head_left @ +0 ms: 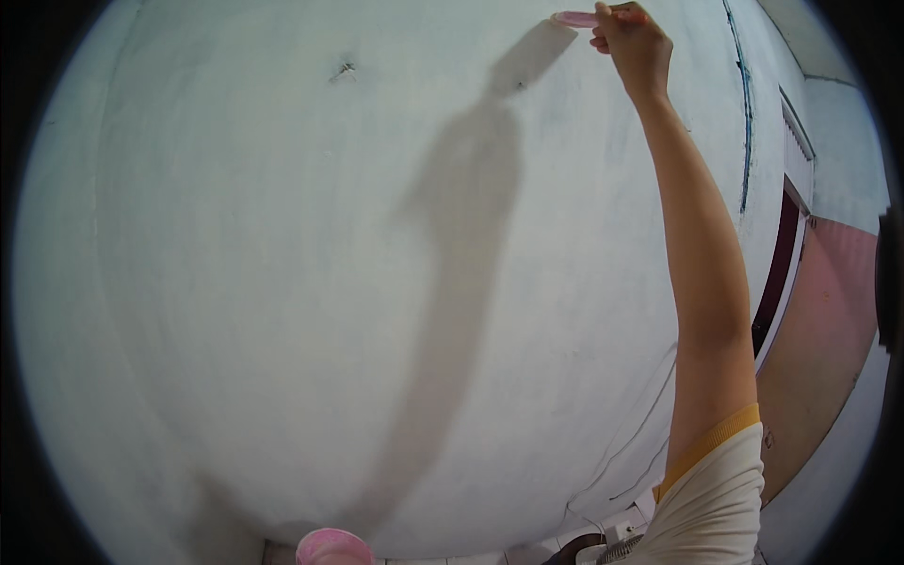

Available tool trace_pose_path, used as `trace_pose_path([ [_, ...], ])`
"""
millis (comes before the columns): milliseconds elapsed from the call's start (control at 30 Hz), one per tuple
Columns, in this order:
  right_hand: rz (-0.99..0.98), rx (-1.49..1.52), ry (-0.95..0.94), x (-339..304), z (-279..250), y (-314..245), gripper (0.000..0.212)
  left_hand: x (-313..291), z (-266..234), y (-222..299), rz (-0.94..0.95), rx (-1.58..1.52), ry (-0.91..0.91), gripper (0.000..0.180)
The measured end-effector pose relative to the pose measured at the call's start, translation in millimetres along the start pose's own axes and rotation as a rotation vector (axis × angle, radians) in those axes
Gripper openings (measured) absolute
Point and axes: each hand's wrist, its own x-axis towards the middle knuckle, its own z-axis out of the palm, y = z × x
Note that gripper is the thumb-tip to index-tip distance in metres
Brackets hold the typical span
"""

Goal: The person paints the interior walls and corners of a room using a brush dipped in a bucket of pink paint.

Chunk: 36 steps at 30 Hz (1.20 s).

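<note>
My right hand [637, 45] is raised high at the upper right, its fingers closed around a flat pink tool [575, 18]. The tool shows almost edge-on, and its exact kind is unclear. Its far end touches or nearly touches the pale, blotchy wall [311, 264]. A long shadow of the arm and tool falls down the wall. At the lower edge there is a round pink tub [334, 546], only its upper part showing. My left hand is out of view.
A small damaged spot [345, 71] marks the wall at upper left. A dark groove [744, 122] runs down near the right corner. Thin cables [621, 452] hang low. At right are a doorway [782, 264] and a pinkish-brown panel [824, 330]. Tiled floor [490, 557] shows below.
</note>
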Motion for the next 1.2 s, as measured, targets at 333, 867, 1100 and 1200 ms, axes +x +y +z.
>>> trace_pose_path([
  [333,0.088,-0.094,-0.143,-193,-67,-36,0.016,0,0,12,-0.011,0.112,-0.091,0.042],
  [867,1.038,-0.082,-0.116,-416,-268,-150,0.018,4,3,8,-0.068,0.169,-0.134,0.037],
  [1100,1.345,-0.221,-0.208,-553,-308,-177,0.017,13,-2,16,-0.121,0.235,-0.181,0.039],
  [1200,1.398,-0.267,-0.313,-594,-322,-172,0.016,16,0,13,-0.135,0.249,-0.189,0.038],
])
